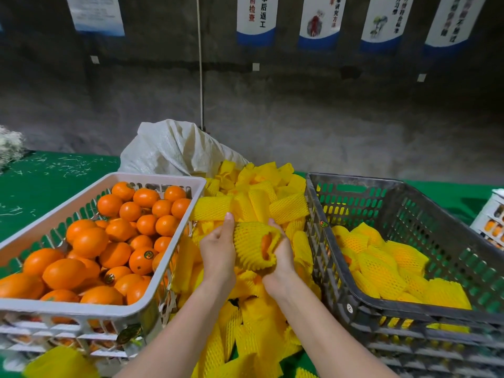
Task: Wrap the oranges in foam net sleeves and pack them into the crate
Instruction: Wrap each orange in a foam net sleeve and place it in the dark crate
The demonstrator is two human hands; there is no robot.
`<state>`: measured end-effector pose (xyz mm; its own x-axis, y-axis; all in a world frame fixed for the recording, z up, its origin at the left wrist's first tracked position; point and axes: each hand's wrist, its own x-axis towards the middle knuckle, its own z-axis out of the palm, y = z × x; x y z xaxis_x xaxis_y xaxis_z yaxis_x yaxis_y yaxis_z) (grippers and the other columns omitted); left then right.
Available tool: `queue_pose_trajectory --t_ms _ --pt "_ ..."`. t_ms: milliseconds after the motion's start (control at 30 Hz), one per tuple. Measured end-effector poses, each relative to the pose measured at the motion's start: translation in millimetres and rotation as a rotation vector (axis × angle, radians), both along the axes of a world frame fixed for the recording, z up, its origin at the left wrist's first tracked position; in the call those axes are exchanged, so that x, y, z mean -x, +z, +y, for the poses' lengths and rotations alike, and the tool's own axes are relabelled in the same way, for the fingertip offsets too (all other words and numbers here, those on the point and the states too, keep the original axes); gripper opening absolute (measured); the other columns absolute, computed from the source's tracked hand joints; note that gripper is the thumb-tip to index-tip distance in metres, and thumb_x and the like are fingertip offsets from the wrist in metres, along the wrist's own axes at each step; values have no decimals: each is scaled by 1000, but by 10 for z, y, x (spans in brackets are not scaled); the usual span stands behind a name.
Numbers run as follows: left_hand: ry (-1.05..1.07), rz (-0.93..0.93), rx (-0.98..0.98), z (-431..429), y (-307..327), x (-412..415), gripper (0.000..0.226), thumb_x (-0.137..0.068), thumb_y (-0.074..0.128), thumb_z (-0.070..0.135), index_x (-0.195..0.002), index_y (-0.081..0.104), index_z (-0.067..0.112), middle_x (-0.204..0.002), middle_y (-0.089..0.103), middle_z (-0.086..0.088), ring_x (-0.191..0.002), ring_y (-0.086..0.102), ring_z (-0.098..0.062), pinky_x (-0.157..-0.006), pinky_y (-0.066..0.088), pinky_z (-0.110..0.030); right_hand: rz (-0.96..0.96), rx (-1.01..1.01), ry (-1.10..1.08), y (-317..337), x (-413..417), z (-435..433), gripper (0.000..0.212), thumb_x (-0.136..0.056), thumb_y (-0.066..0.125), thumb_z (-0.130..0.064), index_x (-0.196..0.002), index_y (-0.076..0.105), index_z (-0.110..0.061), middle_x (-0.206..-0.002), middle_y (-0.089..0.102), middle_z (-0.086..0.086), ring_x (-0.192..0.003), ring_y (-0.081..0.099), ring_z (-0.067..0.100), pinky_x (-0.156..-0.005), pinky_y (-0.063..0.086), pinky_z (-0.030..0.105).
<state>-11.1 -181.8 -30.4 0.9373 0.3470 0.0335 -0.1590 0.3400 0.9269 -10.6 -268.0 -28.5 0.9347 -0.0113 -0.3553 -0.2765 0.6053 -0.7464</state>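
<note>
Beside crate [409,311], loose sleeve pile [272,192]

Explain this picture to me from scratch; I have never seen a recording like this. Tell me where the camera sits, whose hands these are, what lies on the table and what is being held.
There is no machine here: a person works with bare hands. The single picture comes from a camera worn on their head, looking forward and down. The left hand and right hand together hold a yellow foam net sleeve, with an orange showing through its open end. On the green table, the white crate on the left is full of bare oranges. In the middle lies a pile of empty sleeves, with a white sack behind it. The dark crate on the right holds wrapped oranges.
</note>
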Motion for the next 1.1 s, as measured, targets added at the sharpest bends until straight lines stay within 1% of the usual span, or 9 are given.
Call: queue_pose_trajectory --t_ms 67,167,367,500,633,733,833,900,1100 --pt "-84 50 139 -6 -40 -12 36 -93 56 33 -68 61 8 -61 69 -2 -59 67 -13 -53 54 -24 9 -78 19 13 3 -16 42 -89 52 -43 -121 60 -17 -110 68 14 -104 61 31 -93 48 42" --pt "-104 -2 61 23 -83 -26 39 -92 55 34 -62 59 9 -53 65 1 -50 62 -9 -47 50 -19 8 -138 51 12 21 -30 47 -88 51 -41 -128 56 -16 -122 62 17 -116 55 34 -105 38 47" --pt "-142 -62 -54 56 -68 11 42 -86 55 38 -68 63 1 -61 66 -7 -61 60 -19 -55 51 -26 -57 -135 64 -31 82 -17 37 -87 52 -38 -109 62 -11 -96 64 14 -87 59 26 -83 45 37" --pt "-209 174 -205 125 -7 24 42 -78 59 55 -88 57 14 -84 67 -4 -76 61 -18 -73 52 -41 -175 76 -7 -56 82 -80 20 -87 55 -34 -92 67 -18 -82 71 5 -73 68 19 -63 53 29" --pt "-617 424 0 208 93 67 44 -77 55 66 -84 70 25 -75 75 1 -68 72 -23 -61 56 -38 -413 440 -72 -44 88 -111 11 -86 56 -35 -91 61 -26 -99 63 -1 -105 58 24 -87 48 37" --pt "-682 369 78 202 86 52 42 -74 59 61 -91 75 26 -101 74 -4 -90 71 -24 -75 54 -42 -578 630 13 -55 134 -143 28 -77 50 -46 -104 53 -38 -115 55 -5 -112 50 12 -87 42 26" --pt "-678 262 63 232 104 53 43 -71 62 51 -103 72 24 -110 72 -3 -99 69 -22 -82 54 -42 -669 750 107 -106 200 -224 43 -82 46 -49 -123 35 -55 -140 35 -15 -126 33 -5 -102 34 28" --pt "-670 213 9 271 115 58 48 -70 64 48 -109 68 21 -113 71 -5 -104 67 -22 -92 50 -44 -711 749 149 -115 251 -280 48 -85 48 -43 -127 31 -55 -140 31 -26 -128 27 -15 -107 32 31" --pt "-647 120 -206 72 245 100 65 -76 39 67 -129 51 31 -122 62 14 -113 58 -8 -88 47 -28 -834 861 198 72 349 -361 62 -80 62 -38 -132 30 -49 -141 31 -30 -133 26 -10 -106 29 13"
